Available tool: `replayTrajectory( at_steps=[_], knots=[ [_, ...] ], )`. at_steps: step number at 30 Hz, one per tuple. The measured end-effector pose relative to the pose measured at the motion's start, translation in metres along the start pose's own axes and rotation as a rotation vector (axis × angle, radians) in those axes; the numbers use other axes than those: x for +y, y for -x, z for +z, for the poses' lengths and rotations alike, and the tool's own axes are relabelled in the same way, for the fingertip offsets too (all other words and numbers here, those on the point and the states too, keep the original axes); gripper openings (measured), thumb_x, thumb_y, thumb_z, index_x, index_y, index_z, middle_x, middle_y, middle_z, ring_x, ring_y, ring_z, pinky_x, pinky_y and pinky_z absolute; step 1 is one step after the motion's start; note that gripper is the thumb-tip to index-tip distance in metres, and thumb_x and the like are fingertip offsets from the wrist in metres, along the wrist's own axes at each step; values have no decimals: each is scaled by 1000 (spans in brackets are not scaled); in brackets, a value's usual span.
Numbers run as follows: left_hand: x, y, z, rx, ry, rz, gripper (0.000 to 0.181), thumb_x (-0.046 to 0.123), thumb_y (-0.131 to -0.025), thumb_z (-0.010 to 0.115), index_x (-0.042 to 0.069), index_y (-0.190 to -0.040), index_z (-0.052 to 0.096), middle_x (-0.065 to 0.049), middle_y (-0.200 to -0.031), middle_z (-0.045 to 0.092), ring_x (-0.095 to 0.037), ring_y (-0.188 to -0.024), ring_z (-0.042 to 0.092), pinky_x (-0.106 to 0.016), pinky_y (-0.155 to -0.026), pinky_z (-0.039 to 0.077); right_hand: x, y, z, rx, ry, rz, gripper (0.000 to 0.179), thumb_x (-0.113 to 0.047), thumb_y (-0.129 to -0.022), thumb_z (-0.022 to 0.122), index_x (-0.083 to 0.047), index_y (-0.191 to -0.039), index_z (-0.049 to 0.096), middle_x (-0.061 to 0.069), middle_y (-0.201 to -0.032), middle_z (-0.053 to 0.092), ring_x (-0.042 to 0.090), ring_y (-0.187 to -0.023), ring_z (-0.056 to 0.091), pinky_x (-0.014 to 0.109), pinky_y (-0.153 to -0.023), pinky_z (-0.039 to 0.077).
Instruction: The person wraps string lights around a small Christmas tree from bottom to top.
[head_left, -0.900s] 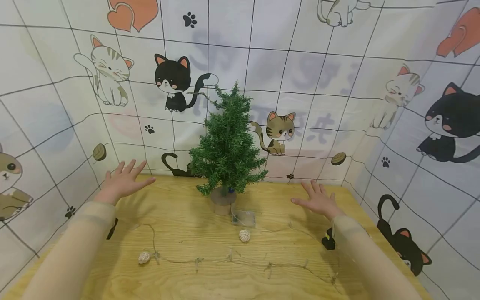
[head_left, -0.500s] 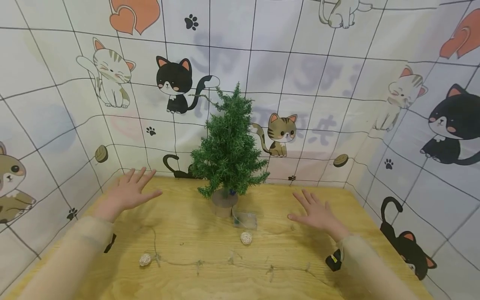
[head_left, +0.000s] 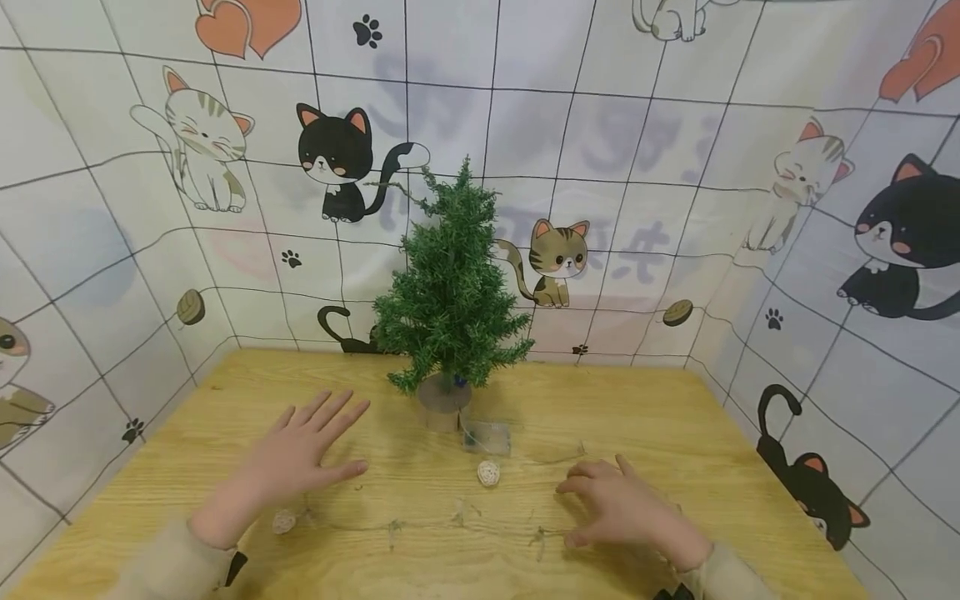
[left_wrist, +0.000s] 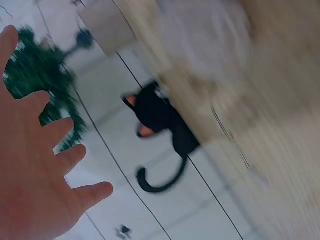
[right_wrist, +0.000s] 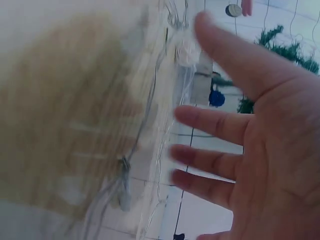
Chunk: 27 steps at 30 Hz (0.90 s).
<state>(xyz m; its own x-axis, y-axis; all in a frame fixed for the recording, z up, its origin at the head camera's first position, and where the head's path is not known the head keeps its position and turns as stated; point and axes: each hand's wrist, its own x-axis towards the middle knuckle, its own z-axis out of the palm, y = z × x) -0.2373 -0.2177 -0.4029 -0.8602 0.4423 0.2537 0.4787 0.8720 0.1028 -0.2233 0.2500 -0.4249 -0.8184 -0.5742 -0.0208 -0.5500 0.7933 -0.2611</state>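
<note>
Left hand (head_left: 294, 460) and right hand (head_left: 621, 507): apart, empty, in front of the tree (head_left: 453, 292). Faintly visible string (head_left: 394, 528) lies extended there, probably to prevent tangling.

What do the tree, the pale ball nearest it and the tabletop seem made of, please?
Tree: probably matte plastic, from its uniform bristly needles. Pale ball: perhaps dull rattan, given its woven look. Tabletop: wood or laminate, smooth, showing grain.

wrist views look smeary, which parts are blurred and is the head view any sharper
Left wrist view: tree and tabletop smeared, left hand fairly clear; right wrist view: right hand fuzzy at the fingertips, tabletop streaked; head view: sharper, with tree and patterned wall fairly crisp.
</note>
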Motion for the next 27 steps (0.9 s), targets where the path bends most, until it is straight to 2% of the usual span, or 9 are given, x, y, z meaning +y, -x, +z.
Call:
replayTrajectory(
  at_steps=[2, 4, 6, 9, 14, 17, 21, 27],
  knots=[
    [12, 3, 2, 1, 7, 33, 81, 73, -87, 46, 38, -154, 18, 0, -160, 19, -34, -145, 16, -67, -106, 17, -4, 2, 1, 5, 4, -29, 50, -58, -72, 77, -22, -106, 70, -7, -106, 61, 16, -98, 58, 69, -89, 34],
    [26, 6, 2, 2, 20, 71, 80, 71, -87, 48, 38, -154, 19, 2, -160, 17, -32, -145, 15, -66, -106, 18, -5, 4, 3, 8, -15, -54, 37, -52, -72, 79, -24, -94, 69, -15, -89, 56, 6, -80, 53, 51, -80, 45],
    [39, 9, 5, 1, 32, 99, 80, 69, -87, 51, 37, -154, 21, 4, -160, 16, -30, -146, 14, -66, -106, 20, -6, 6, 7, 4, -51, -70, 28, -45, -73, 80, -25, -84, 65, -18, -80, 50, 1, -69, 45, 34, -67, 43],
    [56, 14, 7, -14, 54, 136, 79, 69, -87, 51, 33, -153, 27, 4, -160, 15, -28, -146, 13, -65, -106, 21, -8, 7, 12, -15, -92, -76, 20, -33, -75, 81, -25, -77, 62, -20, -73, 47, -1, -63, 42, 23, -58, 39],
    [76, 13, 3, -49, 65, 196, 78, 73, -87, 43, 36, -153, 26, 5, -161, 12, -26, -147, 11, -65, -105, 23, -14, 4, 12, -43, -121, -85, 18, -15, -79, 75, -26, -73, 63, -21, -71, 48, -2, -62, 44, 22, -58, 41],
    [85, 10, 2, -63, 62, 231, 78, 75, -87, 41, 39, -153, 22, 7, -161, 10, -25, -147, 9, -64, -106, 23, -16, 2, 15, -31, -120, -96, 18, -14, -78, 76, -25, -74, 62, -19, -70, 48, -1, -61, 42, 21, -57, 40],
    [96, 7, 0, -79, 58, 279, 79, 76, -86, 40, 38, -154, 21, 5, -161, 11, -27, -147, 10, -64, -106, 24, -21, 0, 18, -9, -107, -99, 15, -15, -75, 77, -23, -76, 64, -19, -71, 48, -2, -62, 42, 21, -58, 40],
    [106, 0, 1, -145, 105, 320, 78, 73, -87, 43, 38, -154, 20, 3, -161, 12, -29, -146, 12, -63, -106, 24, -33, -5, 15, -39, -104, -98, 16, -9, -77, 73, -22, -73, 67, -20, -71, 50, -2, -61, 45, 21, -58, 42]
  ],
)
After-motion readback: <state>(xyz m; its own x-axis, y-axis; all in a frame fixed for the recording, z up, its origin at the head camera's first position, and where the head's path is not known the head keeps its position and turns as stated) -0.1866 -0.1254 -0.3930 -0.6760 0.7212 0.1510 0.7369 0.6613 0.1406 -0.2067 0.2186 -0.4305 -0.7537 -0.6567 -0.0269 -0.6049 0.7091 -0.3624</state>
